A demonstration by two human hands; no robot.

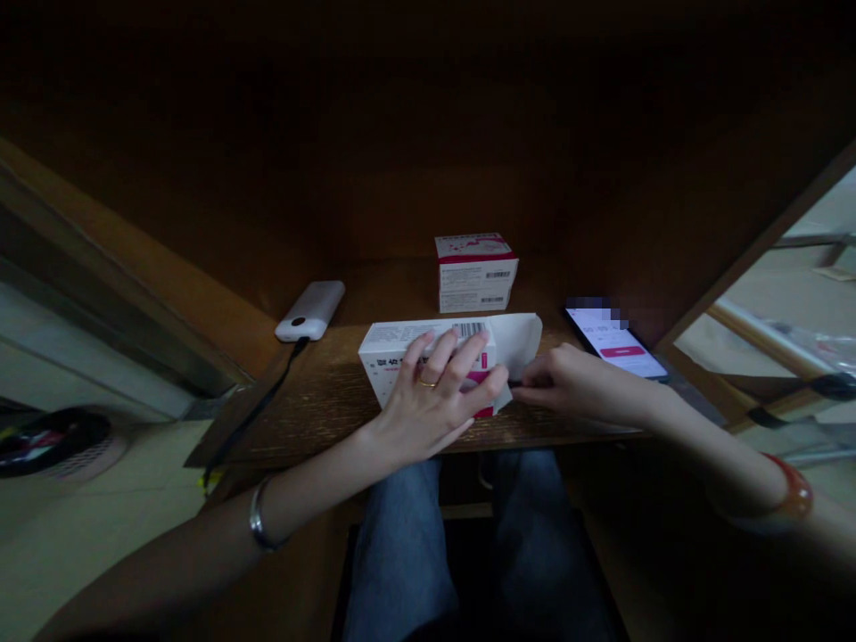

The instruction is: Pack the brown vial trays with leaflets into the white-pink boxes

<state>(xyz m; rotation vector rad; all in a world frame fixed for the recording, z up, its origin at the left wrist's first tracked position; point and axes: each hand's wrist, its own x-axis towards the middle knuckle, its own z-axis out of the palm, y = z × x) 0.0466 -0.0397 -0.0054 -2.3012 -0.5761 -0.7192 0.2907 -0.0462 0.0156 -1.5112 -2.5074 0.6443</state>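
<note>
Head view: A person in jeans (407,553) works with bare hands over a worn wooden desktop (327,401), a white-and-pink box (428,332) between them.
Box: It lies on the desktop near the front edge, long axis running left to right, its flap end (518,343) turned toward the person's right.
Nearer hand: The left hand (424,406), with a gold ring, is already on the box; the right hand (562,379) is just beside the opened end, coming in from the right.
Left grip: Fingers spread across the upper edge and printed side, clamped on the box, the wrist angled up from the lower left.
Right grip: Fingertips drawn close together, pointing left at the box end, palm low; whether they pinch the small dark thing there, one cannot tell.
Behind the box: A second box (474,276), similar in print, stands apart, farther back.
Desk sides: At left, a white gadget (313,310) with a dark strap (292,357); at right, a lit phone (621,348), near the right wrist.
</note>
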